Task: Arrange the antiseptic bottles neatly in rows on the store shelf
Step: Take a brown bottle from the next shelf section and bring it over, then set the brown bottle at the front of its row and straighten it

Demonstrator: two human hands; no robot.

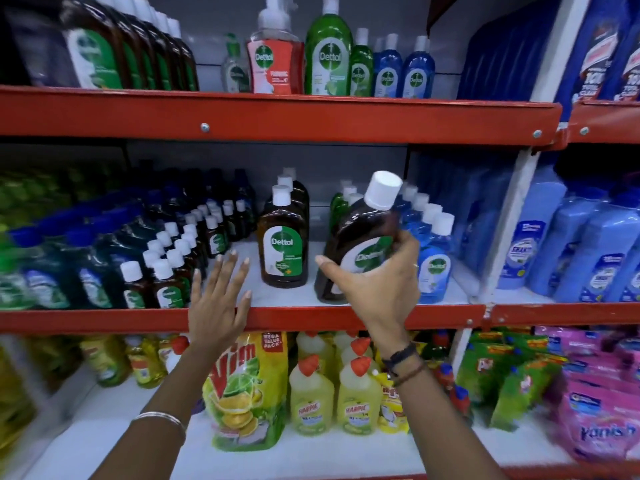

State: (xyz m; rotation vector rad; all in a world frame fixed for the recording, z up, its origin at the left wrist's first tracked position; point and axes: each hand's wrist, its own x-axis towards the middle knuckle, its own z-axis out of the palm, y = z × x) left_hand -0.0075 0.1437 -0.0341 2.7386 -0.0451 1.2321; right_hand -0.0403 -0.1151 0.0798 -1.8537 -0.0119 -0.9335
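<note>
Three red-edged store shelves with white boards fill the view, the middle shelf (pixel 294 296) being the one worked on. Left on it stand rows of small brown bottles (pixel 166 282) with white caps, beside blurred dark green and blue packs. Just right of them the left hand (pixel 216 299) hovers flat over the shelf front, fingers spread, holding nothing. Next comes a short row of large brown antiseptic bottles (pixel 284 247), upright, their green-and-white labels facing out. Right of that the right hand (pixel 377 285) grips another brown antiseptic bottle (pixel 360 244) around its lower body, thumb on the near side and fingers wrapped over the label. Its long axis leans, white cap up and to the right, base at the shelf board near the front edge. Blue bottles (pixel 433 268) line up just beyond it.
</note>
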